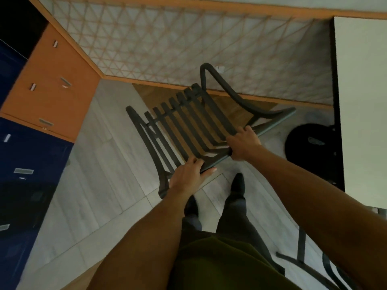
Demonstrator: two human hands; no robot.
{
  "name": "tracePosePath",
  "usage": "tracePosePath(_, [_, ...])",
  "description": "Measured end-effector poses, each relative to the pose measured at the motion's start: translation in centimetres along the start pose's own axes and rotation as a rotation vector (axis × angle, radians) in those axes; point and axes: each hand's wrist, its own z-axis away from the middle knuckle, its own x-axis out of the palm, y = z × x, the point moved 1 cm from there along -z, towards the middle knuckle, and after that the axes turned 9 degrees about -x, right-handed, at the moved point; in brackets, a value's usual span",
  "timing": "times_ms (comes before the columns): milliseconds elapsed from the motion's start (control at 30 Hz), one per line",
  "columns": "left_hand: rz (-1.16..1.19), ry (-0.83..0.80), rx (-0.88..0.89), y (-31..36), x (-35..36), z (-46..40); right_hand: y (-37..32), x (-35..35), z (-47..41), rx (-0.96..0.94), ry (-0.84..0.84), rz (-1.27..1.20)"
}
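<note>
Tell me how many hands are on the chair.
2. The left hand grips the rail of the chair at its near end; the right hand grips it farther along.

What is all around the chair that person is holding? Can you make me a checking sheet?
Surface: grey tiled floor.
Job's things: dark slatted chair, tilted toward the person; cannot tell if its feet touch the floor.
Clutter: nothing seen.
Hands: left hand and right hand grip the chair's top rail, fingers curled over it.
Cables: nothing seen.
Surroundings: orange and blue cabinets on the left, patterned wall ahead, white table with a round black base on the right, another dark frame bottom right.
</note>
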Motion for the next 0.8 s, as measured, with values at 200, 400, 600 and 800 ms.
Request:
tracePosePath(200, [-0.071,0.009,0.189,-4.4,-0.2,1.4,-4.9,0.8,3.4,0.162,-0.014,-0.124])
tracePosePath(400, [-0.102,-0.031,0.355,-6.4,-0.2,2.2,-8.3,1.3,6.9,0.280,-0.069,-0.283])
tracePosePath(600, [-0.135,-0.041,0.485,-8.9,-0.6,3.1,-12.3,1.9,9.0,0.349,-0.100,-0.358])
tracePosePath(800, [-0.251,0.024,0.554,-10.4,-1.1,4.9,-16.1,2.9,10.5,0.430,-0.094,-0.406])
